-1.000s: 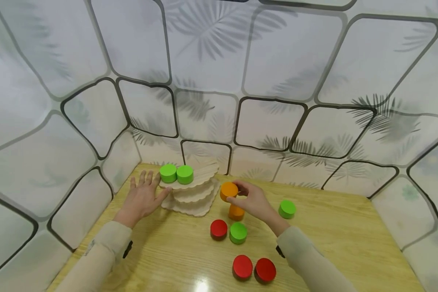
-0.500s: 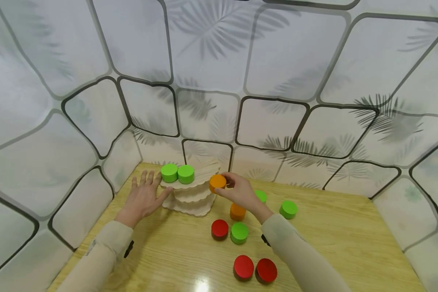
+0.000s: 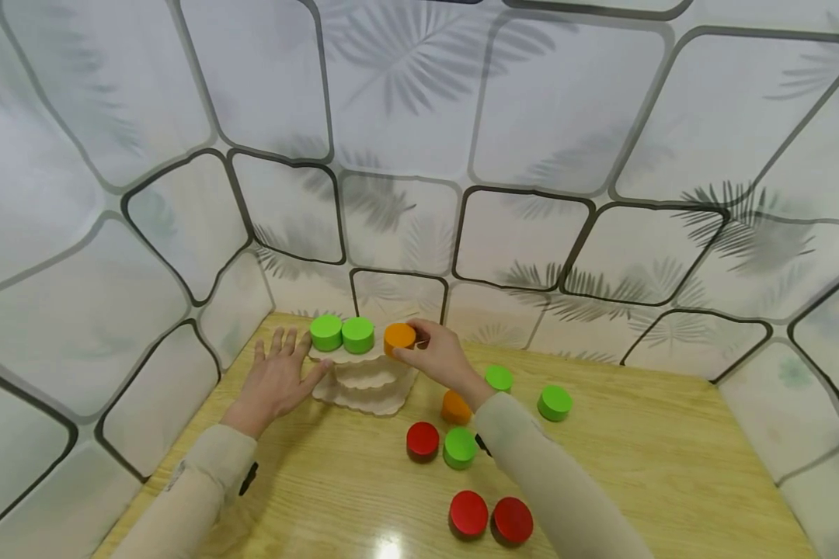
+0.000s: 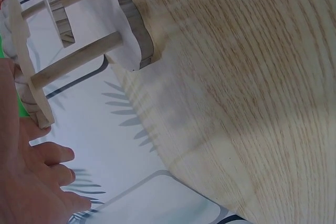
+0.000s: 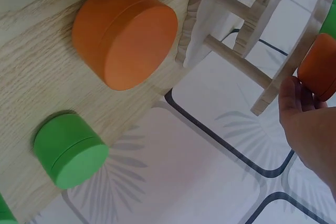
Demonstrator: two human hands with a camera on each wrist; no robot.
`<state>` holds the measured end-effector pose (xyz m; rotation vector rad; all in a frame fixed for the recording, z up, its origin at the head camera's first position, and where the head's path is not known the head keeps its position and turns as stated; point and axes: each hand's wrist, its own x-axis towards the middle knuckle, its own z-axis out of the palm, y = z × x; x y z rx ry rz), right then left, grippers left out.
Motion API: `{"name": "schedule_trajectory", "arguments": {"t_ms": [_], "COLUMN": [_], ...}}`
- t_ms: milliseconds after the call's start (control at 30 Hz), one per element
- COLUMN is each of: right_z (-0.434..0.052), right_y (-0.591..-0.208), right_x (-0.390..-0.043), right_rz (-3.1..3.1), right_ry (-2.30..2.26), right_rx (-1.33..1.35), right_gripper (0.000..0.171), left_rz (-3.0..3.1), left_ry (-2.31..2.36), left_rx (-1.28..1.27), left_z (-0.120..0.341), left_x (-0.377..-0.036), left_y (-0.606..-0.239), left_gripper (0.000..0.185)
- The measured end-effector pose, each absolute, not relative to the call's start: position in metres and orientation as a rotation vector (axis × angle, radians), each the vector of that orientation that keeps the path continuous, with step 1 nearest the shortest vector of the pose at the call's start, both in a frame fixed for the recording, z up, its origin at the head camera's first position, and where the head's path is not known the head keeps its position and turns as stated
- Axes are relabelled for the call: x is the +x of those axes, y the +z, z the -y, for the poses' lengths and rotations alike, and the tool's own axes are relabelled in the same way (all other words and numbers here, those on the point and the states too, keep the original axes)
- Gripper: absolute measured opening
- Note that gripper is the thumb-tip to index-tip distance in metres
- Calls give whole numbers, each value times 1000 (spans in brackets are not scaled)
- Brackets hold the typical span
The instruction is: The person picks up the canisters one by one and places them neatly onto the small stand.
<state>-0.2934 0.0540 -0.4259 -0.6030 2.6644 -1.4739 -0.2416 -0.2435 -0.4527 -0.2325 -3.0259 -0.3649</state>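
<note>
A tiered wooden stand [image 3: 370,400] with scalloped shelves stands at the back left of the table. Two green round containers [image 3: 342,335] sit side by side on its top shelf. My right hand [image 3: 442,359] pinches an orange round container [image 3: 399,340] between thumb and fingers at the right part of that shelf, close beside the greens. My left hand [image 3: 273,386] lies at the stand's left end, fingers spread, index finger and thumb at the top shelf's edge. In the left wrist view, a fingertip [image 4: 39,129] touches the shelf end.
On the table [image 3: 335,481] stand another orange container [image 3: 456,407], several green ones, among them one at the right [image 3: 555,403], and several red ones, two of them at the front [image 3: 468,514]. A patterned wall [image 3: 405,217] borders the table behind and at the left.
My right hand has carried the orange container leftward from over the table to the top shelf, beside the greens. A green container behind the right hand has come into view. The left hand stays put.
</note>
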Motion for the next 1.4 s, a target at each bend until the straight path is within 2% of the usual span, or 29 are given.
{"name": "schedule_trajectory", "arguments": {"t_ms": [1400], "right_z": [-31], "right_y": [-424], "right_x": [-315], "right_rz": [-2725], "right_ry": [-1399], "right_rx": [-636], "right_gripper": [37], "left_rz": [3027], "left_ry": [-394], "left_rx": [-235], "left_z": [244], "left_x": [-242], "left_y": [-454], "left_gripper": [88]}}
